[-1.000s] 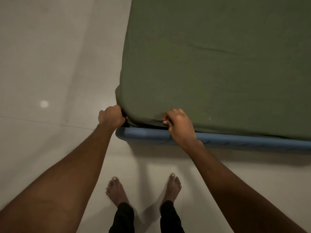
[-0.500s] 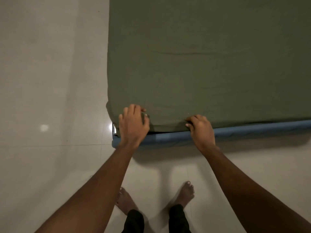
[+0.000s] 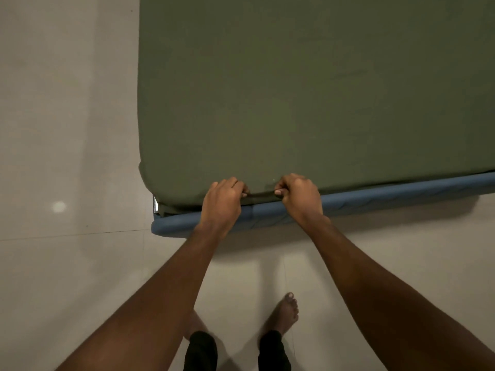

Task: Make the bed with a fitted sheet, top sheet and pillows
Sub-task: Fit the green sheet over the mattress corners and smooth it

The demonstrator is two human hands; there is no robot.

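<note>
An olive-green fitted sheet (image 3: 308, 97) covers the mattress, smooth on top and wrapped round the near left corner. Both hands sit close together at the near edge of the mattress. My left hand (image 3: 221, 200) grips the sheet's lower hem with curled fingers. My right hand (image 3: 300, 195) grips the same hem a little to the right, thumb tucked under the fabric. A taut fold of sheet runs between the two hands. No top sheet or pillow is in view.
A blue padded bed frame (image 3: 375, 195) runs under the mattress edge, with a metal bracket (image 3: 155, 206) at its left corner. Pale tiled floor (image 3: 67, 156) lies left of and in front of the bed. My bare feet stand close to the frame.
My left hand has left the mattress corner and moved right along the near edge. Both hands now grip the hem close together, and the view has shifted right.
</note>
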